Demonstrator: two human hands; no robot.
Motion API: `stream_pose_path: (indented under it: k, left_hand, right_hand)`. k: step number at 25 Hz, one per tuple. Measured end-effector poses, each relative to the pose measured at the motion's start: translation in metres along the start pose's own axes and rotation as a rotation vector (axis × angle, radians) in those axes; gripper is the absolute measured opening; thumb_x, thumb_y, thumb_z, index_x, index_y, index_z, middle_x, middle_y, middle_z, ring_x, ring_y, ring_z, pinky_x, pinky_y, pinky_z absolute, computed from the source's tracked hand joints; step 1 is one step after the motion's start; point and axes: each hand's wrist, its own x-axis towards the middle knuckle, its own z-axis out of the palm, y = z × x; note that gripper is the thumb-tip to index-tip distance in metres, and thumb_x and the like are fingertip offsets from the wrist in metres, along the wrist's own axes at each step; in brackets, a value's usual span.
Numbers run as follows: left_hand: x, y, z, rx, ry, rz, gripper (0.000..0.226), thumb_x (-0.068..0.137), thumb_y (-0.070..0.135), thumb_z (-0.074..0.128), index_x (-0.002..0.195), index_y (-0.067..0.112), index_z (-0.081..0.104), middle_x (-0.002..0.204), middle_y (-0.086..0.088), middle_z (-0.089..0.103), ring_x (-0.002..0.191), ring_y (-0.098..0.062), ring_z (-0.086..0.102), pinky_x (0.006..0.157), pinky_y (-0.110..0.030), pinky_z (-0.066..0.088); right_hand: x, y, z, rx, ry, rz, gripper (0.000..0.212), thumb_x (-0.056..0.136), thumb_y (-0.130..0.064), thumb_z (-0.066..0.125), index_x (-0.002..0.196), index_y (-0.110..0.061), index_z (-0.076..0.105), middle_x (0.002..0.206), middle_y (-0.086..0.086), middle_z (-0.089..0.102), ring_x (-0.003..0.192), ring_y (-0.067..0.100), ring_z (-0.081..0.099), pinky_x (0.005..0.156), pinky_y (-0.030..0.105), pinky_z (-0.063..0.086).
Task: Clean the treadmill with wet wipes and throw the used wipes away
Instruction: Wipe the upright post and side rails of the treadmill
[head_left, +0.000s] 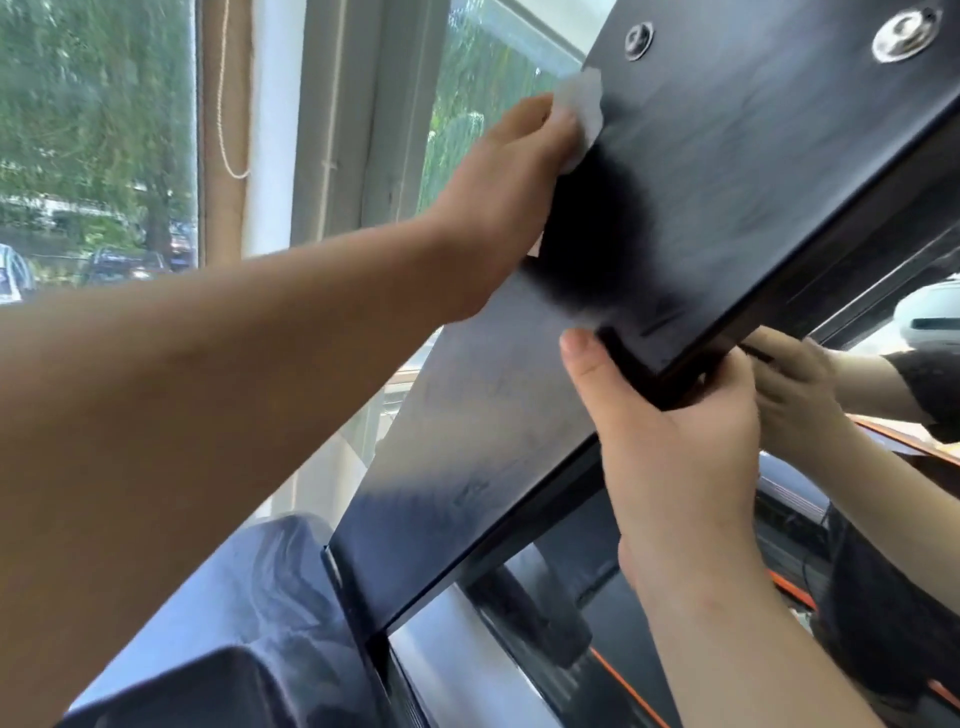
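Head view, single entry. Item: treadmill panel (753, 182), black, matte, raised and tilted, its long axis running from lower left to upper right across the frame; two metal bolts (639, 40) near its upper end; faint streaks on its face. Item: wet wipe (582, 104), white, bunched, lying against the panel's left edge near the upper end. Left hand (498, 208): arm stretched long from the left, wrist bent toward the panel, grasping the wipe at the fingertips and pressing it onto that edge (the fingers themselves are hidden behind wipe and panel). Right hand (675, 426): raised from lower right, clenched around the panel's lower right edge, thumb on the face and fingers wrapped behind. Relation governing the next stroke, as judged: unwiped face extends down and right of the wipe along the long axis, so the left hand is the nearer and would draw toward the right. Background: window (93, 130) with greenery, hanging cord (226, 104).
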Motion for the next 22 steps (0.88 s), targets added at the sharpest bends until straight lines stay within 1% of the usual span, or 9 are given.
stream_pose_path:
  k: [2,3,6,8,10,14,18,20,22]
  left_hand:
    - [-0.016,-0.048,-0.013,0.100,0.013,-0.113,0.042,0.097,0.053,0.041,0.102,0.020,0.066,0.103,0.009,0.070,0.100,-0.012,0.063,0.097,-0.037,0.047]
    - [-0.037,-0.075,-0.021,0.179,0.033,-0.219,0.048,0.095,0.057,0.037,0.107,0.022,0.068,0.111,0.005,0.071,0.109,-0.018,0.064,0.103,-0.045,0.047]
    - [-0.108,-0.144,-0.054,0.432,0.038,-0.463,0.034,0.097,0.041,0.033,0.092,0.021,0.060,0.098,-0.002,0.064,0.098,-0.027,0.056,0.088,-0.041,0.046]
    - [-0.132,-0.155,-0.066,0.448,0.010,-0.585,0.029,0.092,0.037,0.036,0.092,0.021,0.060,0.099,-0.003,0.063,0.097,-0.025,0.055,0.085,-0.038,0.045]
    - [-0.124,-0.149,-0.063,0.345,-0.005,-0.511,0.025,0.088,0.033,0.038,0.085,0.017,0.057,0.090,0.000,0.060,0.089,-0.020,0.052,0.081,-0.035,0.043]
    - [-0.099,-0.141,-0.050,0.146,0.023,-0.354,0.023,0.102,0.026,0.039,0.083,0.018,0.048,0.080,0.003,0.044,0.072,-0.011,0.039,0.067,-0.022,0.039]
    - [-0.130,-0.219,-0.071,0.192,0.101,-0.657,0.021,0.092,0.029,0.041,0.090,0.015,0.056,0.089,-0.001,0.051,0.084,-0.019,0.044,0.076,-0.036,0.037]
    - [-0.150,-0.255,-0.081,0.240,0.108,-0.792,0.025,0.096,0.026,0.038,0.093,0.010,0.057,0.090,-0.006,0.053,0.084,-0.020,0.045,0.074,-0.035,0.037]
    - [-0.161,-0.284,-0.090,0.236,0.079,-0.869,0.037,0.100,0.031,0.031,0.097,0.007,0.059,0.091,-0.009,0.055,0.088,-0.021,0.049,0.077,-0.033,0.039]
  right_hand:
    - [-0.010,0.018,0.004,-0.025,-0.003,0.029,0.047,0.073,-0.031,0.091,0.108,-0.029,0.061,0.101,-0.017,0.074,0.095,0.000,0.070,0.089,0.032,0.055]
    - [-0.016,0.028,0.005,-0.022,-0.014,0.057,0.048,0.072,-0.030,0.091,0.108,-0.030,0.060,0.102,-0.017,0.074,0.097,0.000,0.070,0.091,0.034,0.056]
    - [-0.035,0.064,0.014,-0.011,-0.025,0.165,0.049,0.072,-0.029,0.091,0.110,-0.031,0.061,0.103,-0.015,0.075,0.098,0.002,0.071,0.091,0.034,0.056]
    - [-0.048,0.087,0.018,-0.005,-0.049,0.294,0.041,0.074,-0.029,0.091,0.107,-0.022,0.067,0.096,-0.013,0.077,0.089,0.001,0.072,0.084,0.031,0.056]
    - [-0.059,0.110,0.021,-0.053,-0.059,0.377,0.038,0.073,-0.034,0.091,0.101,-0.018,0.069,0.090,-0.011,0.077,0.082,0.002,0.072,0.077,0.031,0.056]
    - [-0.067,0.141,0.032,-0.087,-0.025,0.405,0.042,0.070,-0.038,0.092,0.101,-0.024,0.067,0.092,-0.017,0.076,0.086,0.000,0.071,0.081,0.031,0.057]
    - [-0.089,0.176,0.035,-0.108,-0.075,0.463,0.039,0.073,-0.029,0.091,0.104,-0.019,0.069,0.090,-0.015,0.077,0.084,-0.003,0.072,0.077,0.022,0.054]
    - [-0.098,0.194,0.036,-0.167,-0.126,0.463,0.036,0.075,-0.030,0.089,0.103,-0.020,0.070,0.088,-0.018,0.076,0.078,-0.012,0.068,0.068,0.005,0.047]
    - [-0.101,0.207,0.038,-0.251,-0.155,0.453,0.037,0.074,-0.035,0.089,0.103,-0.023,0.070,0.088,-0.022,0.075,0.077,-0.017,0.064,0.064,-0.001,0.042]
